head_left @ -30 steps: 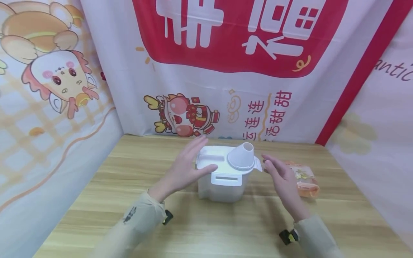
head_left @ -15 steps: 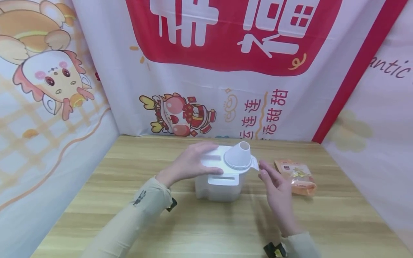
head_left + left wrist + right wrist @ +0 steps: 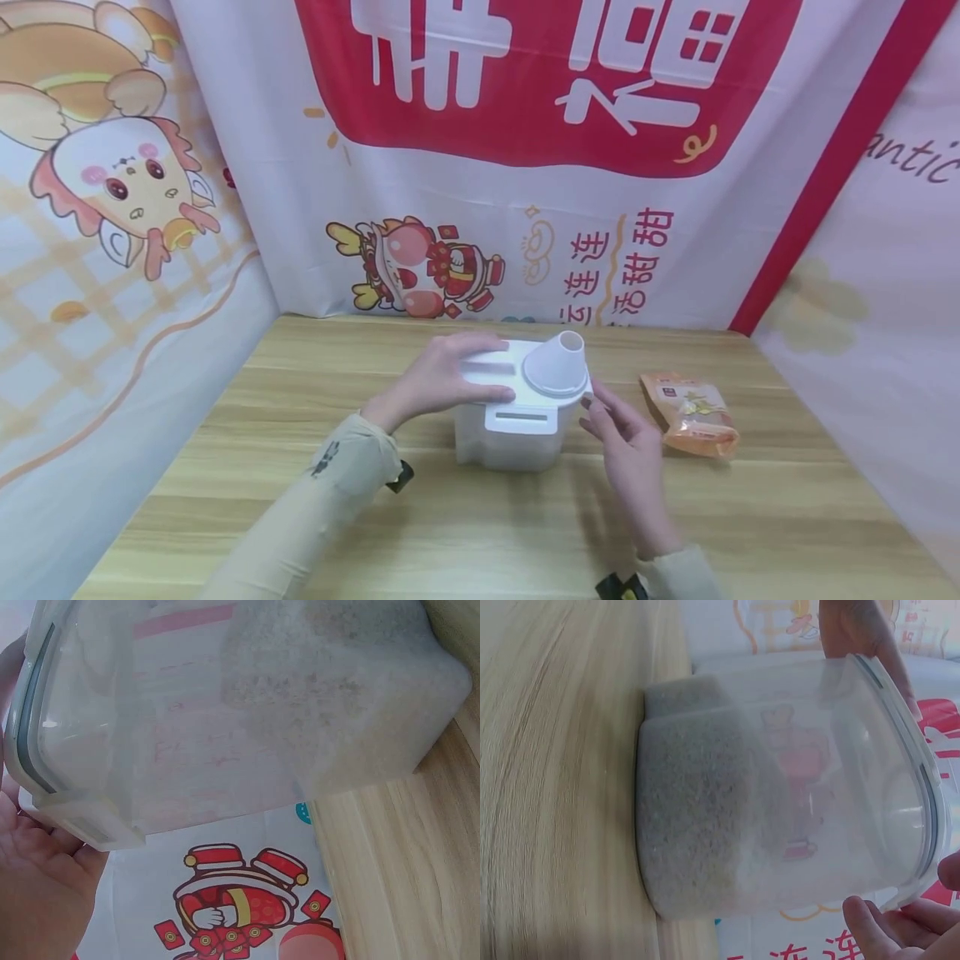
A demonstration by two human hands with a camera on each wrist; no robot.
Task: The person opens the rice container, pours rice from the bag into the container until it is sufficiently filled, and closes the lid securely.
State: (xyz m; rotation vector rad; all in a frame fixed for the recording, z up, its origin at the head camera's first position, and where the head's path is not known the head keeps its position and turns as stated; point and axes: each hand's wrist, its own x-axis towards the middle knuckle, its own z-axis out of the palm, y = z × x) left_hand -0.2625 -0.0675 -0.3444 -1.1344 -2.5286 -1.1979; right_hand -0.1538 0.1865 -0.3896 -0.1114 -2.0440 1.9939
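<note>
A translucent storage container [image 3: 510, 446] stands upright on the table, its white lid [image 3: 501, 385] on and a tapered white spout [image 3: 558, 362] tilting up from the lid. In the right wrist view, pale grains [image 3: 697, 802] fill its lower part. My left hand [image 3: 431, 379] grips the lid across its left side, thumb by the front edge and fingers toward the back. At the lid's right end, my right hand [image 3: 626, 442] pinches the side latch [image 3: 588, 388], which its fingers partly hide. A second latch [image 3: 521, 419] hangs at the front.
To the right of the container lies an orange and clear plastic packet [image 3: 693, 412]. Printed cloth [image 3: 540, 183] hangs behind the wooden table [image 3: 465, 542] and along both sides.
My left hand has come down onto the lid and grips it. My right hand has moved left and in; the side latch, sticking out before, now lies closer to the container.
</note>
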